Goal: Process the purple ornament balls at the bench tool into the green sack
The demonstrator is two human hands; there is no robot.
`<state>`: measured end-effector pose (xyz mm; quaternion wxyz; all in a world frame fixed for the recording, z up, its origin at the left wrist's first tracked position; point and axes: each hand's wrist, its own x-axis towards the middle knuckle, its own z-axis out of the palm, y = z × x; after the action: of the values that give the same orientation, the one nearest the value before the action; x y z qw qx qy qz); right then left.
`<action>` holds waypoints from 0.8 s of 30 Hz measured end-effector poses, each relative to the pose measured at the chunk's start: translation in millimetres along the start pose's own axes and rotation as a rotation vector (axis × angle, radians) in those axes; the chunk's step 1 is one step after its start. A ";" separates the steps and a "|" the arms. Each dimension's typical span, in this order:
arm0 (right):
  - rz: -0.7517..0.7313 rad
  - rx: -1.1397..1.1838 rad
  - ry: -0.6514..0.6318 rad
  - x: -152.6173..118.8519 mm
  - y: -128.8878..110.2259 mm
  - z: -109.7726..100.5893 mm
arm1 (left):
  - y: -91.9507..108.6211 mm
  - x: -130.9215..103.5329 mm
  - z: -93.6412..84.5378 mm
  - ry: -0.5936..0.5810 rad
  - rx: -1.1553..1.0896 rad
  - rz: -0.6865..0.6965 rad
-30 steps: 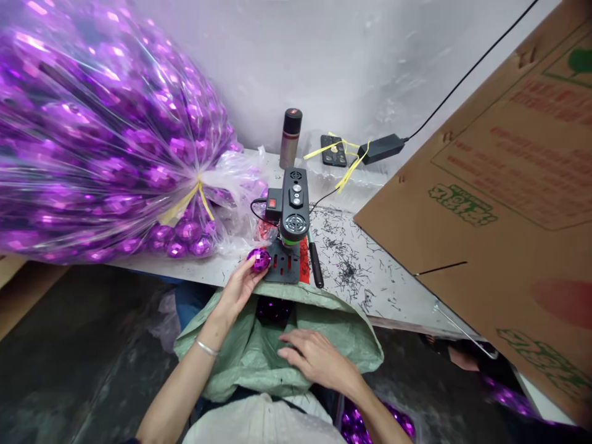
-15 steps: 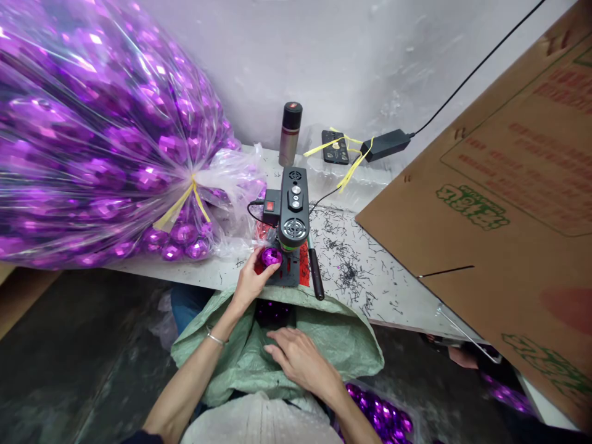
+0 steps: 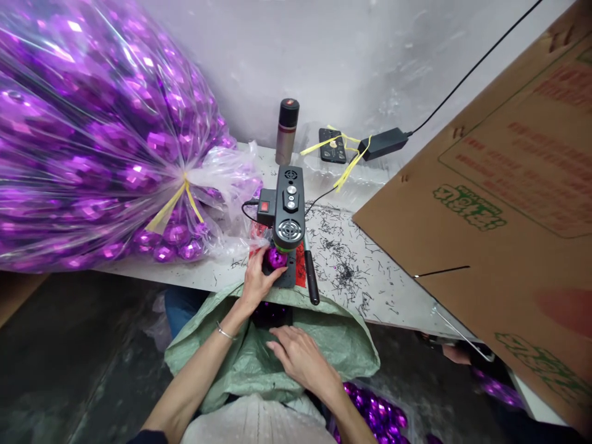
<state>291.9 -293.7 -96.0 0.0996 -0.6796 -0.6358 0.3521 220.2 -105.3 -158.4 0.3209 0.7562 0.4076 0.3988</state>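
A shiny purple faceted ball [image 3: 277, 258] sits between the thumb and fingers of my left hand [image 3: 257, 279], below the head of a small black benchtop machine [image 3: 288, 206]. Whether the ball touches the machine head I cannot tell. Over the mouth of a green woven sack [image 3: 342, 345] rests my right hand [image 3: 298, 357], fingers stretched out and holding nothing. More dark purple balls [image 3: 271, 313] show inside the sack. To the right of the machine, its black-handled lever [image 3: 311, 277] points down towards me.
A big clear bag of purple balls [image 3: 106, 148] fills the left. Black bits [image 3: 345, 271] litter the table [image 3: 402, 302]. Behind stand a flask [image 3: 287, 132], a phone [image 3: 332, 145] and a power adapter [image 3: 385, 143]. A cardboard box [image 3: 499, 259] leans in from the right.
My left hand has moved the ball slightly right and up, closer beneath the machine head. My right hand stays over the sack. The view has shifted a little.
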 end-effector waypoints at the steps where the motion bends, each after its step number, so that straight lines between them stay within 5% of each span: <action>1: 0.002 0.000 -0.001 -0.3 0.1 0.0 | -0.1 -1.8 2.7 0.006 -0.004 -0.003; 8: -0.114 0.083 0.132 -11.8 7.3 -32.3 | -2.3 -0.4 -1.5 -0.091 -0.053 -0.002; 13: -0.276 0.089 0.561 -19.2 20.0 -80.0 | -6.4 7.4 -11.5 -0.214 -0.126 -0.001; 18: -0.358 0.001 1.057 -10.4 24.8 -109.4 | -9.6 8.0 -8.6 -0.208 -0.126 0.028; 24: -0.672 -0.246 1.095 20.6 -1.9 -123.4 | -9.2 6.6 -7.4 -0.202 -0.145 0.053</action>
<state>363.9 -235.6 -11.8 0.4350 -0.5315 -0.7065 -0.1706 212.8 -94.1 -160.1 0.4036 0.7779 0.3231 0.3572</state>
